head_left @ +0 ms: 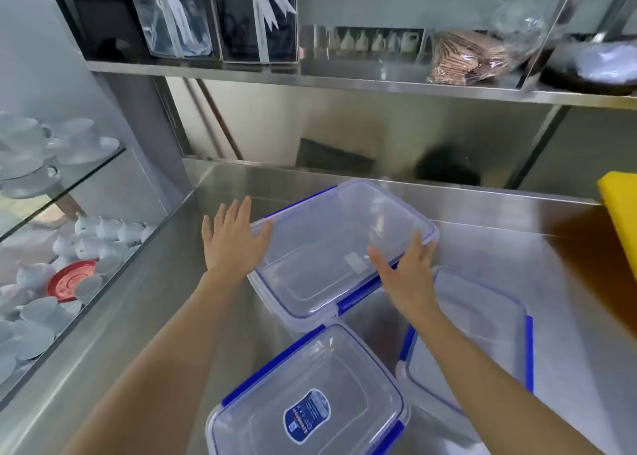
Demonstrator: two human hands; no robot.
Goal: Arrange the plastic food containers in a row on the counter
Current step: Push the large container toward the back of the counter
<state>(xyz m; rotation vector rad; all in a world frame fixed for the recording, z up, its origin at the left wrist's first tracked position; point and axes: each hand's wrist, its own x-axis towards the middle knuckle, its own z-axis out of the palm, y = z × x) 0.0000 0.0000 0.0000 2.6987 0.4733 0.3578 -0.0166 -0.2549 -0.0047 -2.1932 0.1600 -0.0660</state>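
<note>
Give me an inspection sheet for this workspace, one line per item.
Surface: stainless steel counter, bare at right.
Job's things: three clear plastic food containers with blue clips; far container, near labelled container, right container, clustered, not in a row.
Clutter: yellow board at right edge.
Grippers: left hand and right hand open, flat against far container's sides.
Cables: nothing seen.
Surroundings: glass cabinet of white cups left; steel shelf above with bagged wafers.

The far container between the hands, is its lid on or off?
On. The far container has its clear lid seated flat on top, and the blue clips along its near edge look folded down. It looks empty.
</note>
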